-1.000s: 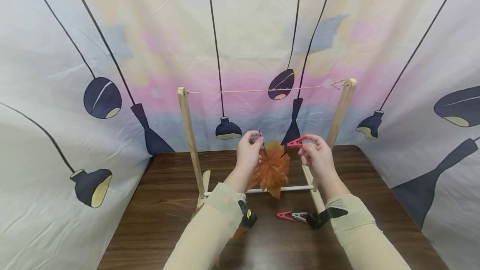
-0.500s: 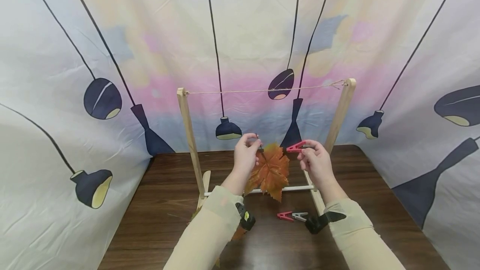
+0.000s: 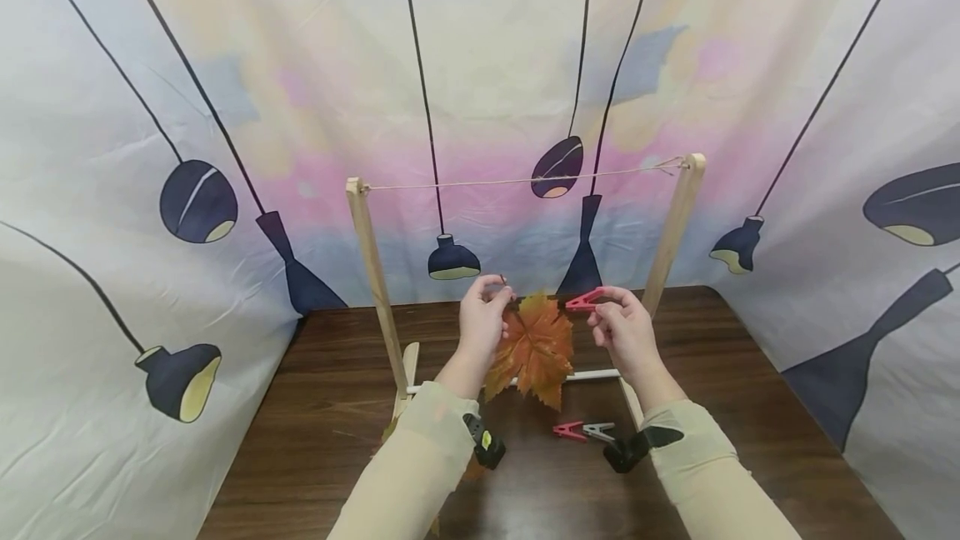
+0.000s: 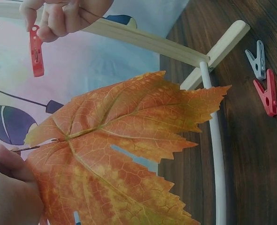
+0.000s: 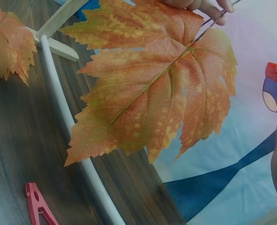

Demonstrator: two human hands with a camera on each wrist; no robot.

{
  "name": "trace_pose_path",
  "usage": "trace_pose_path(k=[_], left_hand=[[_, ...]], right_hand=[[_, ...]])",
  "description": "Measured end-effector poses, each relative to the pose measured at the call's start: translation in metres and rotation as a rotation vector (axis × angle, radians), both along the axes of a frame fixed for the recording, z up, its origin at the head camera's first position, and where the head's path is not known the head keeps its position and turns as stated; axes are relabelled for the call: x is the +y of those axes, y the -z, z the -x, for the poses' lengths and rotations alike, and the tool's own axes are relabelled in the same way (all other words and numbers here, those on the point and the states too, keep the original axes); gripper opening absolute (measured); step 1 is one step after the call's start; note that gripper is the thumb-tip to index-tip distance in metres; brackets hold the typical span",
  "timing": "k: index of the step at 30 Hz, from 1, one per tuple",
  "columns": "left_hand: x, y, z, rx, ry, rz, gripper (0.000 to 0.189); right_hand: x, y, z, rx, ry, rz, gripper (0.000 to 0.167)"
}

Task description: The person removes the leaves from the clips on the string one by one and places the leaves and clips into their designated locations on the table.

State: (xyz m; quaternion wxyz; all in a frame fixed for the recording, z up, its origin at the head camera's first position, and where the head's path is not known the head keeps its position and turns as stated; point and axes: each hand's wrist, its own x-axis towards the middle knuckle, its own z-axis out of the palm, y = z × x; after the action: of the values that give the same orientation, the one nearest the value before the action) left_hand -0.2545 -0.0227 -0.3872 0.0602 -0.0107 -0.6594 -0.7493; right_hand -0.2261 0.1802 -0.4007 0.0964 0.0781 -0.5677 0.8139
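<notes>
My left hand [image 3: 482,320] pinches the thin dark stem of an orange artificial maple leaf [image 3: 534,348], which hangs below and right of the fingers. In the left wrist view the leaf [image 4: 115,136] spreads wide, its stem running back to the thumb. My right hand [image 3: 624,325] holds a red clothespin [image 3: 585,300] between thumb and fingertips, its nose pointing left toward the leaf. A gap separates clothespin and leaf. Both hands are below a string [image 3: 487,183] stretched between two wooden posts.
On the wooden table [image 3: 300,440] lie a red clothespin [image 3: 570,431] and a grey clothespin [image 3: 598,432], side by side. A white rod [image 3: 596,375] joins the bases of the wooden frame [image 3: 375,273]. Another orange leaf [image 5: 9,44] rests at the left, mostly behind my left sleeve in the head view.
Both hands have come down slightly and shifted a little left, carrying the leaf and the red clothespin. The leaf now faces the head camera more fully. Both grips stay the same.
</notes>
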Motion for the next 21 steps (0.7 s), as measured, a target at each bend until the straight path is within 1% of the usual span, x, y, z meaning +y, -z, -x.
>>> trace_pose_path(k=[5, 10, 12, 16, 21], left_hand=[[-0.006, 0.004, 0.0, -0.019, -0.027, -0.033, 0.012], [-0.01, 0.006, -0.003, 0.0, -0.064, -0.062, 0.012], [-0.012, 0.008, -0.004, 0.005, -0.078, -0.089, 0.011], [-0.015, 0.015, -0.006, 0.011, -0.105, -0.127, 0.011], [-0.019, 0.023, -0.007, 0.016, -0.126, -0.148, 0.013]], right_hand=[[-0.002, 0.005, 0.001, -0.018, -0.017, -0.025, 0.023], [-0.002, 0.011, 0.0, -0.027, -0.01, -0.037, 0.025], [-0.001, 0.014, 0.0, -0.038, -0.009, -0.046, 0.026], [-0.001, 0.022, 0.001, -0.049, -0.011, -0.062, 0.027], [-0.002, 0.029, 0.002, -0.068, -0.009, -0.071, 0.026]])
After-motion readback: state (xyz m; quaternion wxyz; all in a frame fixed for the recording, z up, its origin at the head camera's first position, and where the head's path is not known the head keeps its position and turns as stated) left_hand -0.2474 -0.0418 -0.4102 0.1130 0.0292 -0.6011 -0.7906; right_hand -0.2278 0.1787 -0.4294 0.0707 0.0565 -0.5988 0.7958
